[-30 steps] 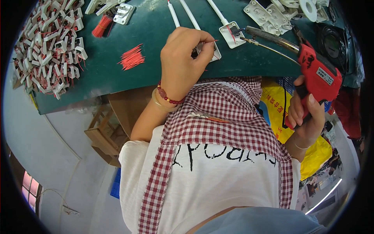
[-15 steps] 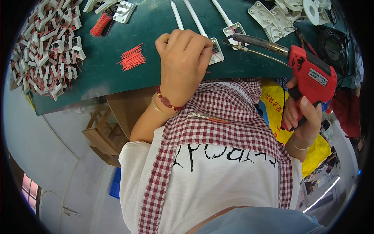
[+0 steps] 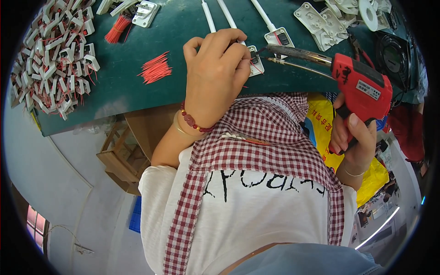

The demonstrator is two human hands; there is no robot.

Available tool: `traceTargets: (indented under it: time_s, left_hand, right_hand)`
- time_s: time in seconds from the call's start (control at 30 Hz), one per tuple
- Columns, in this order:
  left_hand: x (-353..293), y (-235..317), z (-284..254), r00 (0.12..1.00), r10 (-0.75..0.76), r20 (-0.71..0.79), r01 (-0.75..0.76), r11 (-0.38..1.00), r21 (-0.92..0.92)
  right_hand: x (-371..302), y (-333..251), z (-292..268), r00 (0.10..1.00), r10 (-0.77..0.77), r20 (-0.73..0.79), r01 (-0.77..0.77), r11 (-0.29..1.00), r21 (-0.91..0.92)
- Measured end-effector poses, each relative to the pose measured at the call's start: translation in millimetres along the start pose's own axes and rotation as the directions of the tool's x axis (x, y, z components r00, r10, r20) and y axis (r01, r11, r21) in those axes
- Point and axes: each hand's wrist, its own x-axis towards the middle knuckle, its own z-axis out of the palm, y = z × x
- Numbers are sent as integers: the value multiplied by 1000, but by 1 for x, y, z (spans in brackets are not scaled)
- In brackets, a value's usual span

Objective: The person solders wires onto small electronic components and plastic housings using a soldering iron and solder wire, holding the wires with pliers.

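My right hand (image 3: 356, 133) grips a red soldering gun (image 3: 364, 85) by its handle. The gun's dark tip and thin metal feed tube point left, to the middle white plastic housing (image 3: 256, 69), which has a white tube, a small black part and a red wire. Over that housing's left side curls my left hand (image 3: 213, 68), thumb and fingers drawn together at the black part; what they pinch is hidden. Another open housing (image 3: 283, 35) with a white tube lies to the right. A third white tube (image 3: 208, 17) runs under my left hand.
Cut red wires (image 3: 156, 68) lie left of my left hand, with a bundled bunch (image 3: 117, 30) farther off. A heap of white wired parts (image 3: 57, 59) fills the far left. White shells (image 3: 321, 27), pliers (image 3: 361, 50) and a black round device (image 3: 392, 57) sit right.
The soldering gun has moved slightly left and down, its tip now at the middle housing's black part. My left fingers have shifted a little upward.
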Motion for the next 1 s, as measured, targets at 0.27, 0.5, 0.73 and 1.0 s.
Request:
traceTargets:
  time_s: [0.27,0.5,0.73,1.0]
  left_hand:
    - [0,-1,0,1000,-13,-1,13,1000,-20]
    - [0,-1,1,1000,-2,4,2,1000,-4]
    - [1,-2,0,1000,-9,1,9,1000,-12]
    - [1,-2,0,1000,-10,4,10,1000,-13]
  right_hand:
    - [-1,-2,3,999,26,-19,-27,999,-21]
    - [-2,3,1,999,32,-18,-33,999,-20]
    - [-2,-1,4,999,6,-34,-6,1000,6]
    - [-1,0,2,999,1,-48,-1,1000,-6]
